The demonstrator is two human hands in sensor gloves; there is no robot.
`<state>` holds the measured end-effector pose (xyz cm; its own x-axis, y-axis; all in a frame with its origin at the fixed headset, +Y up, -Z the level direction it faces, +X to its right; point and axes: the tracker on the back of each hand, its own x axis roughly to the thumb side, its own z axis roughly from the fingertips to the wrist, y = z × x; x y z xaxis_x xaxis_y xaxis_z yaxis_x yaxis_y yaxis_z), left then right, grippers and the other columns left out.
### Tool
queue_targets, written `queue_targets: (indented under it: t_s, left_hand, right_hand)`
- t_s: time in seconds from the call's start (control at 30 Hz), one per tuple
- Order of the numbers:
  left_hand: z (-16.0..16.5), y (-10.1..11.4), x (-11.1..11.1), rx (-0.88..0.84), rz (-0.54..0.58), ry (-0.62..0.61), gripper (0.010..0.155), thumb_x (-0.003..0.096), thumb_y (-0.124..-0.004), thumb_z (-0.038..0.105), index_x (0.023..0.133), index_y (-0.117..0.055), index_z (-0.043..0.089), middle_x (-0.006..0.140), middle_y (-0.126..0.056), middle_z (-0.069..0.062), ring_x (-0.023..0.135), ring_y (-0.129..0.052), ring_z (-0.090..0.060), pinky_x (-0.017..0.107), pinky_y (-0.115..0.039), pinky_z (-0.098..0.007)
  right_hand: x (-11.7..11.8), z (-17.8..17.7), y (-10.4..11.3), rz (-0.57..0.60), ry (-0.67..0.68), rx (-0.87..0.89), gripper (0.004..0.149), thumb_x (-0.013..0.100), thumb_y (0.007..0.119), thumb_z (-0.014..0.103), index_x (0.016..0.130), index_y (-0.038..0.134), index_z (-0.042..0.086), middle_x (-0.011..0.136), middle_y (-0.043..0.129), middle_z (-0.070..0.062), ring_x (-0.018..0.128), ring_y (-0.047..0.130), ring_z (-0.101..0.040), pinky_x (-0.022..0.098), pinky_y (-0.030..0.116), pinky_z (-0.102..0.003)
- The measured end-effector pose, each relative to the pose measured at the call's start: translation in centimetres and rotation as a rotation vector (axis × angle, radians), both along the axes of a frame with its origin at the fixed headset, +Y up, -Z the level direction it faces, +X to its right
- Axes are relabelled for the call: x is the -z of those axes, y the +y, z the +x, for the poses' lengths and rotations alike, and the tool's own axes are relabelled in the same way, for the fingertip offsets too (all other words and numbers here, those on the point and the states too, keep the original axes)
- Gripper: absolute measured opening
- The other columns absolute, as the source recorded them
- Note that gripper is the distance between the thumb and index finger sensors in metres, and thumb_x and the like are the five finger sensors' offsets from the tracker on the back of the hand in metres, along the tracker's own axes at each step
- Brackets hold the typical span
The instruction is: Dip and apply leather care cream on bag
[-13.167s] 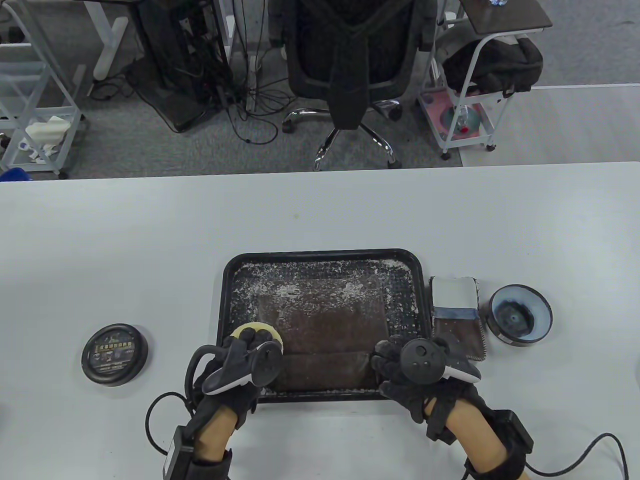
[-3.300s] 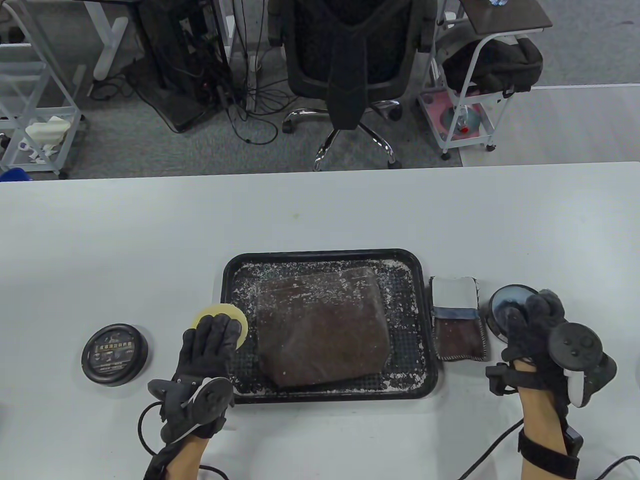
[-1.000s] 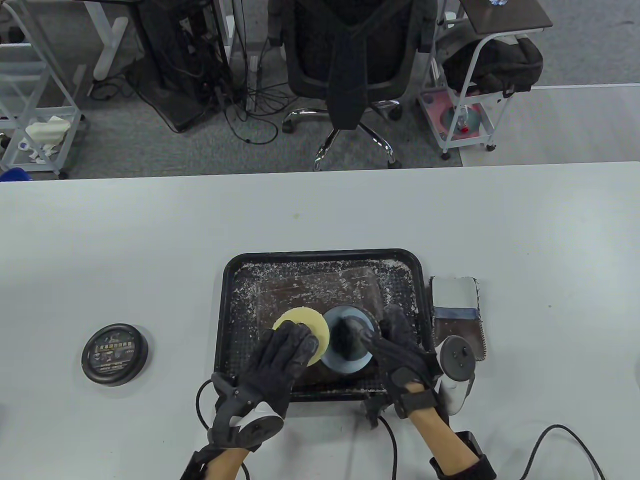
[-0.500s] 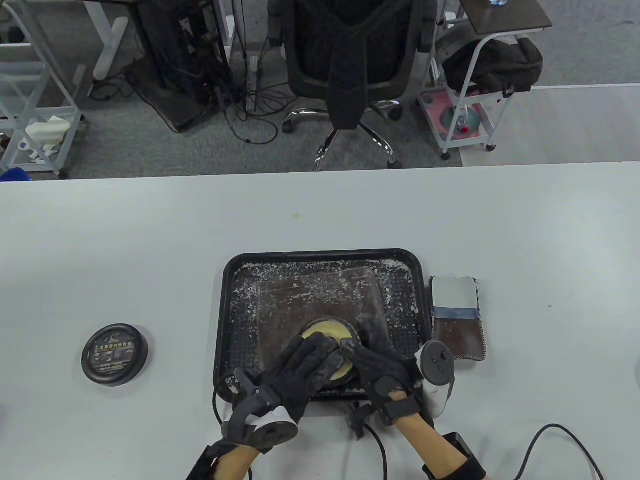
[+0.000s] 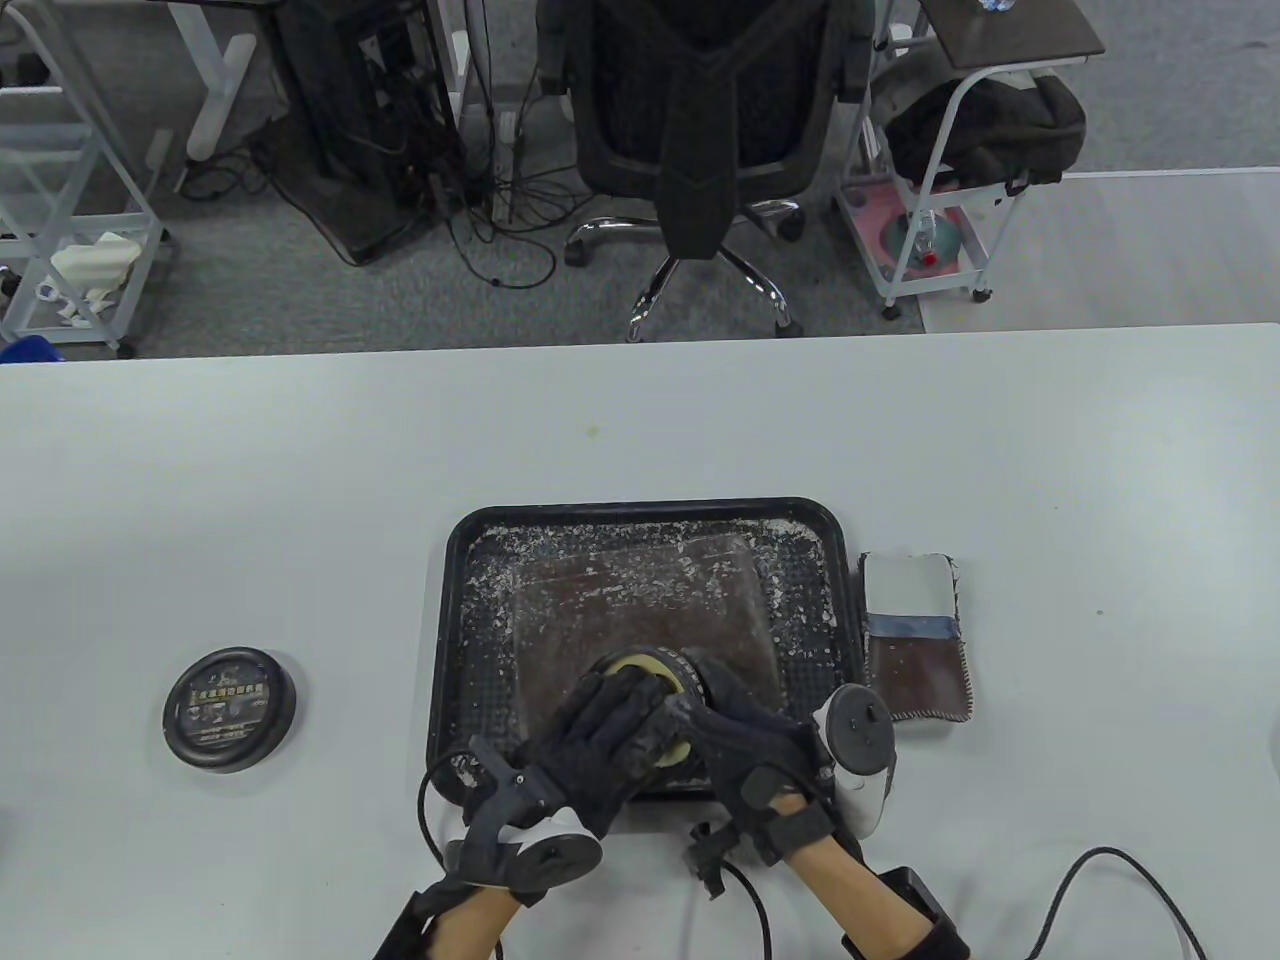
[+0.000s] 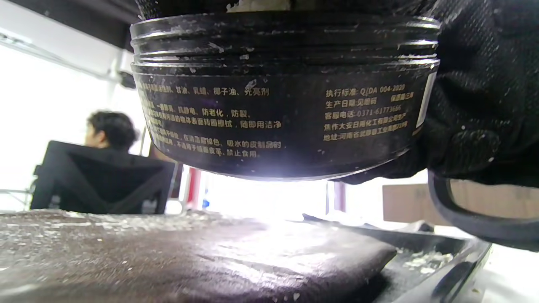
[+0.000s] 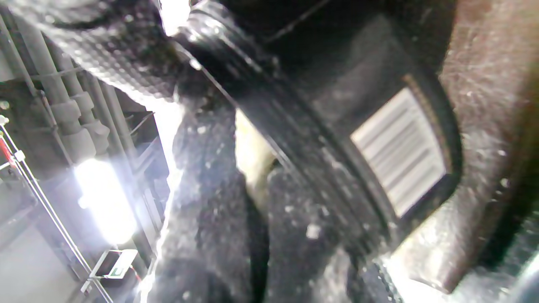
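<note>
R hand (image 5: 745,745) grips the cream jar (image 6: 282,97), fingers curled round its side wall; L wrist view shows the gloved fingers wrapped on the jar's right flank, jar lifted clear of the bag (image 5: 640,610) w/ a bright gap under its base. L hand (image 5: 600,735) lies over the jar mouth w/ the yellow sponge (image 5: 655,672) under its fingers, sponge pressed into the opening; fingers look bent over the pad, so the grip is on the sponge, tho how tight can't be told.

Hidden: jar body almost fully covered by both hands in table view, only a dark rim arc and a sliver of sponge show. Cream inside not visible. R wrist view is blurred and close: a barcode label (image 7: 400,151) on the jar wall, a pale strip of sponge, black glove fabric, little else.

Only L wrist view gives the jar's printed text and threaded neck. Only table view gives layout: bag flat in the black tray (image 5: 455,620), white flecks over both; jar lid (image 5: 229,708) left of tray on the table (image 5: 300,480), small pouch (image 5: 915,640) just right of tray.
</note>
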<state>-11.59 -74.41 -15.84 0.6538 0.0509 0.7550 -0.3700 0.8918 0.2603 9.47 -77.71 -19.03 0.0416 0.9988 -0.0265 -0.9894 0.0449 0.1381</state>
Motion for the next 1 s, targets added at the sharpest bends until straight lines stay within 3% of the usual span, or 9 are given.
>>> queue_targets:
  t_s: [0.17, 0.53, 0.77, 1.0]
  left_hand:
    - [0.5, 0.0, -0.2, 0.038, -0.001, 0.049, 0.055, 0.0503, -0.075, 0.044, 0.102, -0.067, 0.03, 0.107, -0.073, -0.006, 0.095, -0.083, -0.03, 0.07, -0.068, -0.047]
    - [1.3, -0.2, -0.1, 0.031, -0.075, 0.216, 0.057, 0.0514, -0.073, 0.045, 0.102, -0.068, 0.019, 0.099, -0.081, -0.014, 0.083, -0.097, -0.032, 0.061, -0.08, -0.046]
    - [1.2, -0.7, 0.5, 0.017, -0.141, 0.125, 0.06, 0.0496, -0.074, 0.043, 0.103, -0.062, 0.02, 0.103, -0.072, -0.014, 0.089, -0.088, -0.035, 0.067, -0.075, -0.045]
    - [1.2, -0.9, -0.2, 0.059, -0.11, 0.029, 0.057, 0.0465, -0.078, 0.035, 0.101, -0.061, 0.033, 0.107, -0.062, -0.005, 0.098, -0.074, -0.032, 0.072, -0.065, -0.045]
  right_hand:
    - [-0.1, -0.2, 0.2, 0.008, 0.031, -0.003, 0.083, 0.054, 0.09, 0.041, 0.101, 0.05, -0.015, 0.085, 0.068, -0.047, 0.069, 0.084, -0.064, 0.046, 0.082, -0.058]
    - [-1.0, -1.4, 1.0, 0.114, 0.014, -0.219, 0.086, 0.054, 0.089, 0.04, 0.1, 0.045, -0.018, 0.082, 0.068, -0.049, 0.066, 0.086, -0.063, 0.044, 0.085, -0.055]
    - [-1.0, -1.1, 1.2, 0.114, 0.013, -0.228, 0.086, 0.054, 0.089, 0.04, 0.099, 0.045, -0.018, 0.081, 0.068, -0.049, 0.065, 0.087, -0.064, 0.043, 0.086, -0.056]
    - [-1.0, -0.1, 0.9, 0.079, 0.017, -0.166, 0.084, 0.054, 0.089, 0.04, 0.099, 0.048, -0.018, 0.08, 0.071, -0.048, 0.063, 0.089, -0.063, 0.04, 0.087, -0.055]
